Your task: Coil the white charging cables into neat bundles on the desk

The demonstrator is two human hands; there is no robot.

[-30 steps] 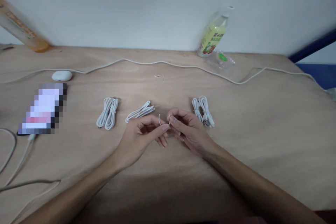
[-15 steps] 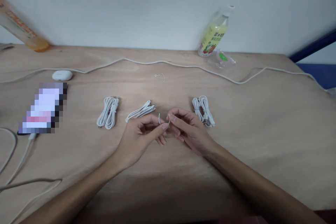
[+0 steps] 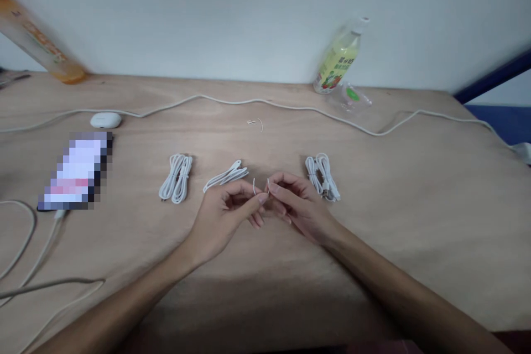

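Note:
Both hands meet over the middle of the wooden table [image 3: 394, 221]. My left hand [image 3: 224, 215] and my right hand [image 3: 296, 207] each pinch an end of a short white twist tie [image 3: 254, 186], fingers closed. Just behind the left hand lies a folded white cable [image 3: 226, 175] with no tie round it. A coiled white cable [image 3: 177, 177] lies further left, and another coiled white cable [image 3: 322, 176] lies right of my right hand.
A phone [image 3: 77, 170] with a plugged-in cord lies at the left. A white earbud case [image 3: 105, 120], a long white cord [image 3: 249, 102], a loose tie [image 3: 255, 122], a yellow-green bottle [image 3: 338, 58] and an orange bottle [image 3: 39, 41] sit along the back.
The hands hold their pinch on the tie with almost no movement. The camera has shifted slightly, so everything sits a little further right in view.

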